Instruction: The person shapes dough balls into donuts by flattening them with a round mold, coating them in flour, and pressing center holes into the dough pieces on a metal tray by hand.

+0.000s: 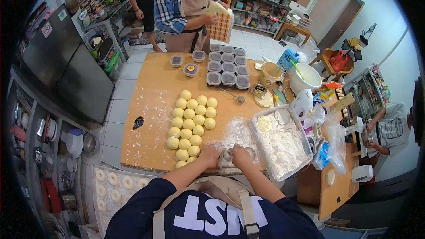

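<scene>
At the table's near edge, my left hand (211, 154) lies on the floured surface with its fingers stretched out, beside the dough balls. My right hand (241, 156) is closed, fingertips down, at a pale ring-shaped thing (227, 155) on the flour; what its fingers grip is too small to tell. Loose flour (239, 132) covers the wood just beyond both hands. Rows of smooth yellow dough balls (187, 124) stand to the left. On the right, a white tub (305, 156) holds flour, with a round dough piece (264, 124) at its far end.
Lidded plastic cups (228, 67) stand at the table's far side. A bucket (270, 74) and white bowl (305, 77) crowd the back right. Ring doughs lie on a tray (98, 175) at lower left. A co-worker (181, 17) holds a sheet of stickers; another person (389, 126) works at right.
</scene>
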